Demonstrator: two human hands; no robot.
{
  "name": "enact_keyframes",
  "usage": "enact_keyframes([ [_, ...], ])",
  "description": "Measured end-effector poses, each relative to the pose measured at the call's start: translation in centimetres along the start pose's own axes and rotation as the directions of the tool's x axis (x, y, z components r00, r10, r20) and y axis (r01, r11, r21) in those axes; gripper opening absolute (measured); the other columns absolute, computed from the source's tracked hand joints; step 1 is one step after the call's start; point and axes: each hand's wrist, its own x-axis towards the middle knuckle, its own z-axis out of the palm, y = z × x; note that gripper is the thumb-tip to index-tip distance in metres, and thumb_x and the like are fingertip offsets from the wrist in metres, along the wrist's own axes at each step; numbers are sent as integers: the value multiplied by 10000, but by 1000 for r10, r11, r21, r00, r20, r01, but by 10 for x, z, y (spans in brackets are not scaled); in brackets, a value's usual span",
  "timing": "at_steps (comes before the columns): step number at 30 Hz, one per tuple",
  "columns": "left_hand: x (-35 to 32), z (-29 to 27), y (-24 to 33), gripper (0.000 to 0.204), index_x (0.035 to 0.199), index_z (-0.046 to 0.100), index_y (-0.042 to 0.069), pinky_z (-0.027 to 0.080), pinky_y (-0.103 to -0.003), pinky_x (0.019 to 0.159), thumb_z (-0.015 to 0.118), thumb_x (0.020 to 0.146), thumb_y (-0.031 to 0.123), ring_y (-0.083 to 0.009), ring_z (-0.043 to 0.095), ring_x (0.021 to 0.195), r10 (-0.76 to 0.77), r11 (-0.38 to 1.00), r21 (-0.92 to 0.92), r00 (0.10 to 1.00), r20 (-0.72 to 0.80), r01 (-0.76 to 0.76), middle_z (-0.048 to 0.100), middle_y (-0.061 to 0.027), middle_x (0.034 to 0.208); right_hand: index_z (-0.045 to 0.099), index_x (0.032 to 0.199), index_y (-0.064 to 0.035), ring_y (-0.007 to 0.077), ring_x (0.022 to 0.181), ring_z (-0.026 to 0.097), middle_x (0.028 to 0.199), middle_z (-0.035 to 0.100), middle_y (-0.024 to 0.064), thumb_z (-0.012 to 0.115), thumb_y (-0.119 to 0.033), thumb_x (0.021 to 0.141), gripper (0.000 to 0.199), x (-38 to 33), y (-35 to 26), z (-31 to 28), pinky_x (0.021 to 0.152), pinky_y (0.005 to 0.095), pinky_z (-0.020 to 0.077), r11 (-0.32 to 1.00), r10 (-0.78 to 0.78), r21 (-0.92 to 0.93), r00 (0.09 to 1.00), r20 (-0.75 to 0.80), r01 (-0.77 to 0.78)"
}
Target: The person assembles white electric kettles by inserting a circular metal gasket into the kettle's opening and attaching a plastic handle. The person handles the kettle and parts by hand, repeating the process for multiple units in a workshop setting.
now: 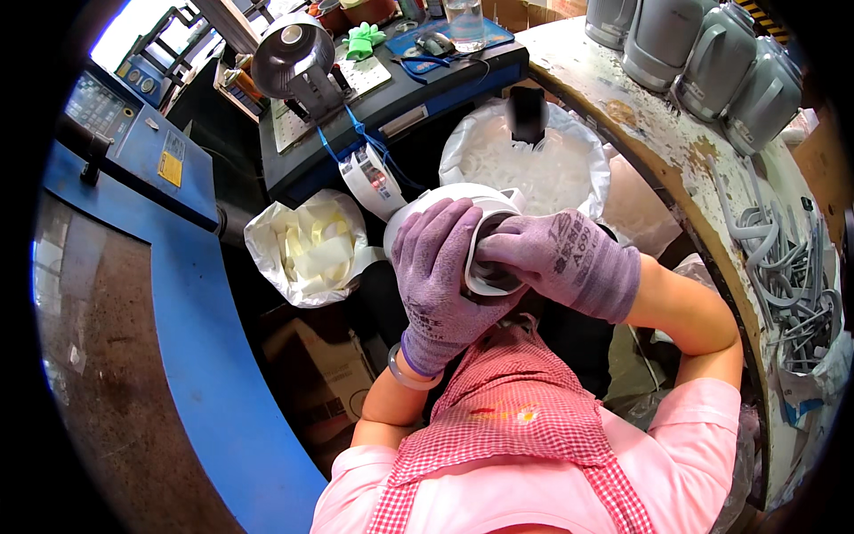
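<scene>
Pink shirt (445,503) and red checked apron (516,427) filled the bottom, closest to the lens. White pot (458,192) sat just past the apron, mouth tipped toward the right hand, between both gloved hands. Left hand (440,280) wrapped the near left side, fingers close together, laid along the wall; bracelet (414,378) on that wrist. Right hand (565,258) was at the mouth, fingers curled in over the rim; tips hidden, can't tell if they pinched anything. That hand also blocked part of the opening.

Around it: bag of yellowish strips (267,240) left of the pot, label roll (369,182) just behind it, bag of whitish pieces (458,160) beyond, partly covered by a blurred black object (527,116). Dark desk (400,102) ahead carried pliers (425,60) and a glass (464,25). Blue machine (191,329) lined the left. Worn worktable (569,53) on the right held gray jugs (710,71) and a pile of gray strips (792,267).
</scene>
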Motion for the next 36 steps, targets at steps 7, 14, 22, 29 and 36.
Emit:
enact_keyframes([
  [7,2,-8,3,705,1212,648,26,423,-509,1064,882,635,358,-357,609,1169,10,1000,-26,999,53,-9,639,-162,1240,624,1097,-113,364,834,685,892,674,147,646,-175,896,211,3,-13,-26,706,445,548,997,29,-75,971,239,-12],
  [14,4,1,1,692,1193,656,20,430,-521,1049,881,628,351,-360,618,1146,0,1000,6,1000,-25,0,651,-162,1202,649,1090,-105,360,868,676,958,669,132,650,-161,867,229,8,-7,-5,763,428,550,989,38,-145,999,9,-36],
  [22,2,-11,-1,719,1229,636,27,424,-512,1045,869,649,383,-362,599,1170,16,999,29,1000,10,-16,634,-159,1244,667,1120,-102,344,821,682,912,693,123,648,-171,906,226,2,-19,-25,772,439,554,997,-72,16,996,53,72],
  [29,11,-39,-3,807,1221,626,-3,454,-469,1025,929,591,399,-345,570,1202,-14,983,177,993,-121,36,648,-160,1229,418,1462,49,349,1348,496,1441,496,244,601,-360,977,661,-13,-1,-21,1114,464,393,967,-80,200,933,-352,158],
  [36,-71,-59,-40,1242,1564,122,-21,435,-459,1101,909,662,309,-381,522,1327,-211,965,-174,974,-87,194,381,-255,1526,259,1583,-130,241,1326,466,1519,409,106,444,-563,1037,721,-54,156,65,1064,403,426,449,666,889,629,-400,90],
])
